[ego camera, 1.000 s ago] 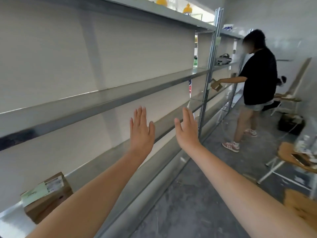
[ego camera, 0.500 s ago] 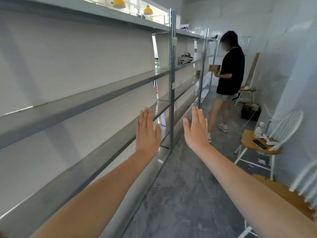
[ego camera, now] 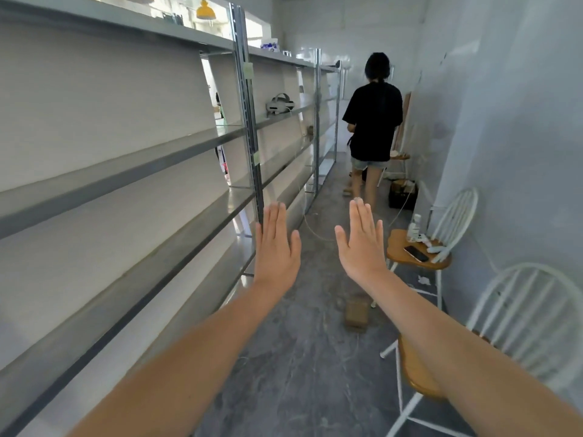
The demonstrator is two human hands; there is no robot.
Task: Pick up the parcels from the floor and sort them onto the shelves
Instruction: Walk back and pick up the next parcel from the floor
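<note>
Both arms stretch out in front of me with flat palms facing away. My left hand (ego camera: 276,247) and my right hand (ego camera: 361,244) hold nothing, fingers straight and close together. A small brown cardboard parcel (ego camera: 356,313) lies on the grey floor below my right forearm, partly hidden by it. Long metal shelves (ego camera: 132,167) run along the left wall, and the near bays are bare. Another small brown parcel (ego camera: 310,130) sits on a far shelf.
A person in a black shirt (ego camera: 373,121) walks away down the aisle. Two white chairs (ego camera: 441,244) (ego camera: 520,320) stand along the right wall; the farther one holds a phone and a bottle. A headset (ego camera: 280,104) rests on a shelf. A dark box (ego camera: 402,192) sits on the floor.
My view has swung right, from facing the shelves to looking down the aisle. The boxed parcel on the low shelf is out of view. The other person has turned and walks away.
</note>
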